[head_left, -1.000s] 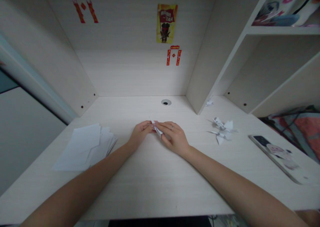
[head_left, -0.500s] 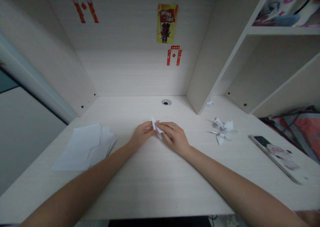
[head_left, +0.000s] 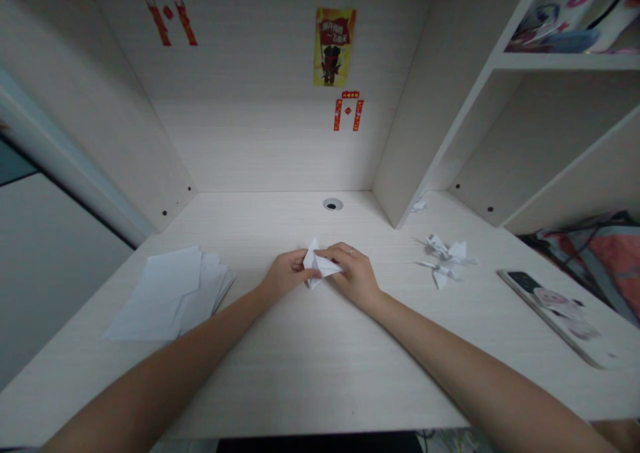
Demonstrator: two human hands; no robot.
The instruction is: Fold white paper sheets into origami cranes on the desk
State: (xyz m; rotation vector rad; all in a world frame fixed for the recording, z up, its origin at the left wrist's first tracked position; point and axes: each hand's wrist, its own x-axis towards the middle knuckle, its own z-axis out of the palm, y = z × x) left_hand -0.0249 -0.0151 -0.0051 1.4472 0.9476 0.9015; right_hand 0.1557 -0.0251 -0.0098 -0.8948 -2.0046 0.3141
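A small piece of folded white paper (head_left: pixel 320 264) with pointed flaps is held between both hands, just above the middle of the desk. My left hand (head_left: pixel 286 273) pinches its left side, thumb on the near face. On the other side my right hand (head_left: pixel 354 272), a ring on one finger, grips the paper with its fingertips. Part of the paper is hidden behind the fingers. Several folded paper cranes (head_left: pixel 445 258) lie clustered on the desk to the right of my right hand.
A stack of white paper sheets (head_left: pixel 165 293) lies by my left forearm. A phone (head_left: pixel 555 320) rests at the right. Behind the hands is a round cable hole (head_left: pixel 333 204). An upright divider (head_left: pixel 430 126) stands at the back right, and fabric (head_left: pixel 595 260) lies at the far right.
The folded paper has been turned and spread wider, with a flap now pointing right toward my right hand. Both hands have shifted only slightly.
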